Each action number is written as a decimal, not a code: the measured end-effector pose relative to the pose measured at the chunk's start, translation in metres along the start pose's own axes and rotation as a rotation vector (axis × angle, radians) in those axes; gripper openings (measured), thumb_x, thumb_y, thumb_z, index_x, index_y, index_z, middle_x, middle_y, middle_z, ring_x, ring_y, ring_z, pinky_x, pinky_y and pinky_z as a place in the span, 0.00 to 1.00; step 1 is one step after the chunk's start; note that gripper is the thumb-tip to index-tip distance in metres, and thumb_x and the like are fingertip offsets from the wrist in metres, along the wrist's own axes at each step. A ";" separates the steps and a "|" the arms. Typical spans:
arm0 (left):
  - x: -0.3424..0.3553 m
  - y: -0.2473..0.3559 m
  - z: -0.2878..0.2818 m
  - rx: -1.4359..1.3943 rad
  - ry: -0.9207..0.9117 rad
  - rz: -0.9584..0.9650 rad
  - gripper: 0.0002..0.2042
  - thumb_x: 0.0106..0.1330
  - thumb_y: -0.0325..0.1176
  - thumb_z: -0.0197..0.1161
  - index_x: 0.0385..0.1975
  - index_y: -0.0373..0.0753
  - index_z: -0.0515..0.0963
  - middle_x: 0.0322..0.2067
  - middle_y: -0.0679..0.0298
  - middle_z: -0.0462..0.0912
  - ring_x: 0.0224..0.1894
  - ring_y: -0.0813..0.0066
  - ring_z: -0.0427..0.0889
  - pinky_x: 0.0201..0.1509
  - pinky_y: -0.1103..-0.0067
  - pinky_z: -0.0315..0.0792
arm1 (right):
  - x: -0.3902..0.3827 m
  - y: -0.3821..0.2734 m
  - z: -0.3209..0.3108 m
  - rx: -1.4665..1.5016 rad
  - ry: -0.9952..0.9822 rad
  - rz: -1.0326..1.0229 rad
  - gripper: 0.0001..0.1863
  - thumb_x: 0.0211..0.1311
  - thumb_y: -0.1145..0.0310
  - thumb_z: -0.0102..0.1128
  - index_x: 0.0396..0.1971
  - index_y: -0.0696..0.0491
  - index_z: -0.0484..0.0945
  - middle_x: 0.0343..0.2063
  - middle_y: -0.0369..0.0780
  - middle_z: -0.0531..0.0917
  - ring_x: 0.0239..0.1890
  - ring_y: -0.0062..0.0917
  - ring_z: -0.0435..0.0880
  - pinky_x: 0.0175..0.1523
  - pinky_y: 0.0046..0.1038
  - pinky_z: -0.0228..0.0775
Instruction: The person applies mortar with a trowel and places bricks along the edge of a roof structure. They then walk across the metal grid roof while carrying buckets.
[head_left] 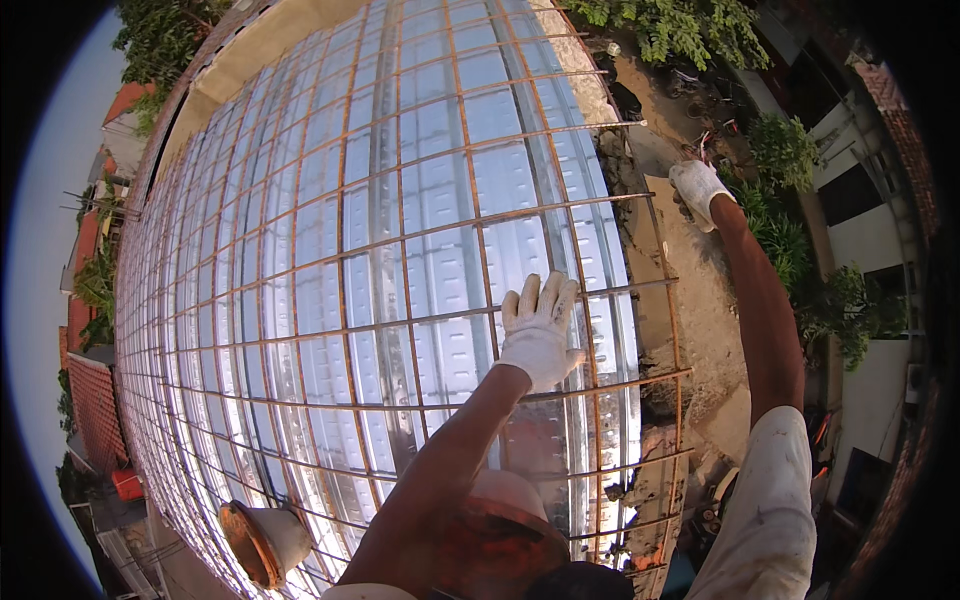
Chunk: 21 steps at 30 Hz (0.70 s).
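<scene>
My left hand (541, 335), in a white work glove, lies with fingers spread on the grid of rusty steel bars (420, 320). The bars cross above ribbed, shiny metal decking sheets (440, 270). Out beyond the right edge of the grid, my right hand (698, 192) is raised, also white-gloved, with its fingers closed. A thin reddish thing shows just above that fist; whether it is in the hand or behind it is unclear. Bar ends (655, 372) stick out past the decking near my right forearm.
A bucket-like container (275, 540) with a rusty rim sits at the lower left. The decking ends at a rough edge (645, 320) on the right, with ground (705, 300) far below. A low wall (270, 45) borders the far side. Trees and buildings surround the work.
</scene>
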<state>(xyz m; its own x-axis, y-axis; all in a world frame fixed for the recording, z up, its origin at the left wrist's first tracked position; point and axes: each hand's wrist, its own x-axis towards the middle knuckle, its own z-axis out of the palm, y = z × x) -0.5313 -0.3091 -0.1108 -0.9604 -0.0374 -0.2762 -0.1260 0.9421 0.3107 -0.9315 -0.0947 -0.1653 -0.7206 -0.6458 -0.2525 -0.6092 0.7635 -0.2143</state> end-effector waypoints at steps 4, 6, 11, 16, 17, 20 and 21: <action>-0.002 -0.005 -0.001 -0.010 0.001 0.003 0.54 0.61 0.54 0.73 0.81 0.39 0.49 0.80 0.51 0.49 0.81 0.40 0.43 0.80 0.45 0.38 | -0.018 0.013 0.041 0.020 0.253 0.196 0.21 0.75 0.54 0.55 0.41 0.60 0.83 0.39 0.56 0.88 0.44 0.50 0.89 0.49 0.47 0.80; -0.014 -0.016 0.000 0.001 0.005 -0.039 0.54 0.60 0.53 0.74 0.81 0.39 0.49 0.79 0.51 0.49 0.81 0.40 0.44 0.80 0.45 0.38 | -0.032 -0.056 0.018 0.021 0.183 0.155 0.23 0.76 0.51 0.54 0.41 0.59 0.82 0.42 0.56 0.88 0.47 0.52 0.88 0.53 0.49 0.78; -0.005 -0.009 0.004 -0.029 0.037 0.001 0.53 0.60 0.52 0.74 0.81 0.40 0.49 0.79 0.51 0.50 0.81 0.40 0.44 0.80 0.46 0.38 | 0.013 -0.071 0.009 -0.163 0.020 0.201 0.25 0.76 0.49 0.53 0.51 0.56 0.84 0.50 0.54 0.87 0.54 0.50 0.86 0.58 0.48 0.79; -0.002 -0.010 0.005 -0.022 0.014 -0.009 0.52 0.61 0.53 0.74 0.81 0.41 0.50 0.79 0.52 0.50 0.81 0.41 0.43 0.80 0.46 0.38 | 0.032 -0.053 0.010 -0.236 -0.198 0.018 0.24 0.77 0.52 0.51 0.51 0.57 0.86 0.49 0.55 0.88 0.53 0.52 0.87 0.56 0.47 0.80; -0.005 -0.013 0.002 -0.010 0.003 -0.029 0.52 0.61 0.53 0.74 0.81 0.42 0.50 0.79 0.53 0.50 0.81 0.41 0.43 0.80 0.46 0.38 | 0.019 -0.063 0.007 -0.215 -0.242 0.010 0.24 0.77 0.52 0.51 0.51 0.57 0.86 0.49 0.55 0.88 0.53 0.52 0.87 0.56 0.46 0.80; -0.002 -0.009 0.000 0.003 -0.010 -0.043 0.52 0.61 0.54 0.74 0.81 0.43 0.51 0.80 0.55 0.49 0.82 0.43 0.43 0.80 0.47 0.39 | -0.035 -0.057 0.003 -0.192 -0.262 -0.084 0.24 0.77 0.53 0.52 0.43 0.61 0.85 0.36 0.57 0.87 0.43 0.54 0.88 0.49 0.49 0.79; -0.003 -0.008 -0.004 0.015 -0.023 -0.050 0.52 0.61 0.54 0.74 0.81 0.43 0.51 0.80 0.55 0.49 0.82 0.43 0.43 0.80 0.48 0.39 | -0.053 -0.059 0.002 -0.147 -0.257 -0.085 0.24 0.78 0.53 0.53 0.39 0.62 0.85 0.31 0.58 0.87 0.40 0.55 0.88 0.45 0.50 0.79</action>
<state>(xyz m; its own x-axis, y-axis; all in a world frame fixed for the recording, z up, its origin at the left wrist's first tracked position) -0.5282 -0.3175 -0.1089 -0.9469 -0.0773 -0.3121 -0.1701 0.9442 0.2821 -0.8567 -0.1058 -0.1408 -0.5692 -0.6720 -0.4737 -0.7186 0.6866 -0.1105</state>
